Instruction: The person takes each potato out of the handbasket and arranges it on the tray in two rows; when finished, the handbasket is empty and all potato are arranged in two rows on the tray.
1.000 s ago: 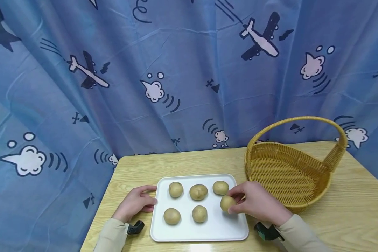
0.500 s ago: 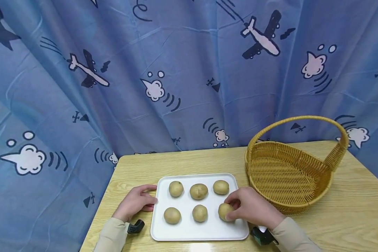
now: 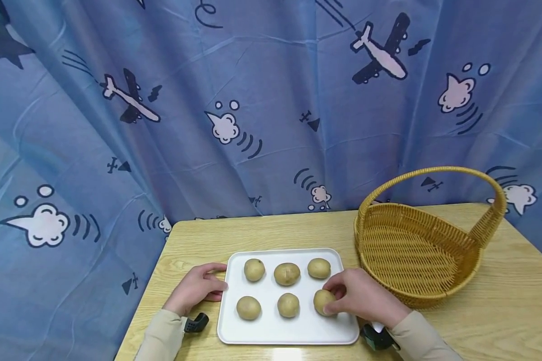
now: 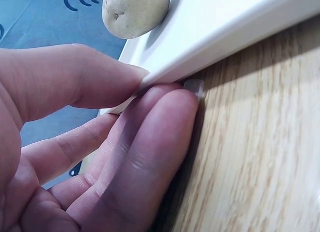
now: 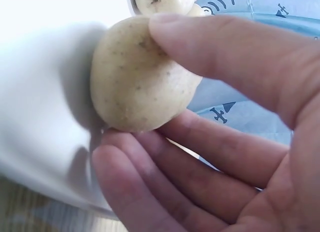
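A white tray (image 3: 311, 326) carries several potatoes in two rows. At the near right of the tray, my right hand (image 3: 366, 296) holds a potato (image 5: 140, 77) between thumb and fingers, low against the tray surface. My left hand (image 3: 196, 288) pinches the tray's left rim; in the left wrist view the thumb (image 4: 75, 82) lies on the rim, with fingertips (image 4: 170, 117) under it. Next to the held potato lies another potato (image 3: 288, 305) in the near row, and behind it a potato (image 3: 318, 268) of the far row.
A woven basket (image 3: 415, 250) with a tall arched handle (image 3: 433, 170) stands right of the tray, behind my right forearm. Everything rests on a wooden table (image 3: 262, 230). Behind the table hangs a blue curtain (image 3: 262, 195) printed with airplanes.
My right hand has brought the potato nearer and slightly left, down into the near row, and then stayed there. The left hand keeps its place on the tray rim. The head view shifted slightly.
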Tool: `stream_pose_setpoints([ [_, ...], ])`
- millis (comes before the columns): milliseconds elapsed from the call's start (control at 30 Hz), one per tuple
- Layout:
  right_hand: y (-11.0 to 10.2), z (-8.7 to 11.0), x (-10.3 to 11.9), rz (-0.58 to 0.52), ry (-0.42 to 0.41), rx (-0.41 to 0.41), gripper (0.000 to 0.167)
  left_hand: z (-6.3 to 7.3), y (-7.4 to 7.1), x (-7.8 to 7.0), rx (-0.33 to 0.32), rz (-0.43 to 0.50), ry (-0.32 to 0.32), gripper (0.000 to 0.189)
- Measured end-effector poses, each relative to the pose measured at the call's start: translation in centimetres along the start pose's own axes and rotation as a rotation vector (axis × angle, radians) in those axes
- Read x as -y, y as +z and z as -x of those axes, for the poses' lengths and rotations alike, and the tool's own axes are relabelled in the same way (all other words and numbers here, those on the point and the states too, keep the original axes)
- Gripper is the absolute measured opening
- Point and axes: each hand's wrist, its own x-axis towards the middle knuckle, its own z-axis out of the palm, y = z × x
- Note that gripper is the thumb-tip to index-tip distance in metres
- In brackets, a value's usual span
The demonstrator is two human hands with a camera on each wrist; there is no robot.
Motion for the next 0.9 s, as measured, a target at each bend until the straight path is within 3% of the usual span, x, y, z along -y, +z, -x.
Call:
stream_pose_setpoints([
  [400, -0.29, 0.09, 0.04, -0.007, 0.025, 0.010, 0.043, -0.21, -0.03, 0.11, 0.001, 0.017, -0.010, 0.061],
  [700, -0.10, -0.30, 0.42, -0.016, 0.044, 0.019, 0.046, 0.64, -0.47, 0.23, -0.012, 0.006, -0.018, 0.062],
  [900, -0.70, -0.17, 0.50, 0.000, 0.022, 0.008, 0.048, 0.22, -0.17, 0.13, -0.029, 0.006, -0.017, 0.061],
])
